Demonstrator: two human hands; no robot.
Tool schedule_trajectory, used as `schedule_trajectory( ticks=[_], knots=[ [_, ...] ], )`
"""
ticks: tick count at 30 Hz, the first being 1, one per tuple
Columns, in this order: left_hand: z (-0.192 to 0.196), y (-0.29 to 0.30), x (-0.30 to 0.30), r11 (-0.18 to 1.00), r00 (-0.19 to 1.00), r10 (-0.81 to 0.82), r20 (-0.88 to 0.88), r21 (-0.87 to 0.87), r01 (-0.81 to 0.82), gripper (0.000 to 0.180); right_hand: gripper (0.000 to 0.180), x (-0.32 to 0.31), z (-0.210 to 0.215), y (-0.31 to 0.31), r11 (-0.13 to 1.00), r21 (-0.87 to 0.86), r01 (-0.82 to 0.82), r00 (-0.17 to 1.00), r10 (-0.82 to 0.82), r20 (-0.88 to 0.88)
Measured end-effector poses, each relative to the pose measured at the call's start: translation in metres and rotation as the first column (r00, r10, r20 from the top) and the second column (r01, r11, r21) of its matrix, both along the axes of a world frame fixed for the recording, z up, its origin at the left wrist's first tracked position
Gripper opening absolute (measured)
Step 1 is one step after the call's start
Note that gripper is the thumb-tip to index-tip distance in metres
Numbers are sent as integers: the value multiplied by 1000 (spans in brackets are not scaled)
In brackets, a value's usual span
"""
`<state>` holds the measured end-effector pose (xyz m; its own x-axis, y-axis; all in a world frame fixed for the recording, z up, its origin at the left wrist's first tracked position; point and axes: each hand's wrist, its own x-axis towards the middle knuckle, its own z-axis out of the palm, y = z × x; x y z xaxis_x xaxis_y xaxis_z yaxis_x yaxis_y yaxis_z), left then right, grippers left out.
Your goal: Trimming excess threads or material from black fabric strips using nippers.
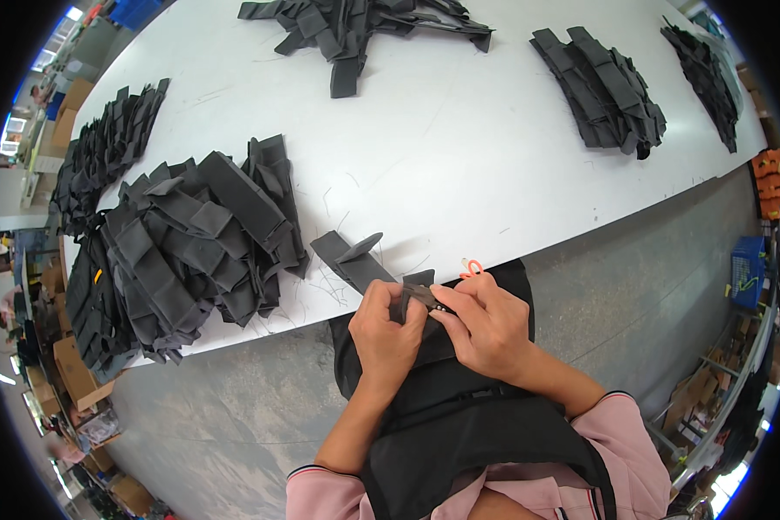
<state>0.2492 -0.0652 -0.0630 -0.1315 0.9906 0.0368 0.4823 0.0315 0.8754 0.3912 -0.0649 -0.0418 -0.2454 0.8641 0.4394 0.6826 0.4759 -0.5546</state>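
Observation:
At the table's near edge, my left hand (381, 338) grips a black fabric strap (345, 258) between thumb and fingers. The strap's far part lies on the white table with a flap standing up from it. My right hand (487, 331) is closed around a pair of small dark thread snips (425, 295), whose blades meet the fabric right beside my left thumb. Past my right knuckles shows an orange loop (471, 269); what it belongs to is hidden. My fingers cover the end of the strap and most of the snips.
A large heap of black fabric pieces (199, 234) covers the table's left side, with another pile (113, 147) behind it. More piles lie at the far middle (347, 35), right (602, 91) and far right (706, 82). Loose threads dot the white table (425, 165). A blue crate (746, 271) stands right.

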Motion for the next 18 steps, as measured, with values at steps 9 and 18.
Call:
schedule_trajectory(
  ticks=[9, 18],
  knots=[
    [0, -1, 1, 1000, 999, 5, 49, 11, -5, 17, 28, -3, -11, 1, 974, -227, -8, 967, -50, -249],
    [-4, -3, 1, 999, 996, 4, 90, 43, -8, 16, 23, -6, -11, -2, 969, -247, 24, 957, -94, -275]
  ],
)
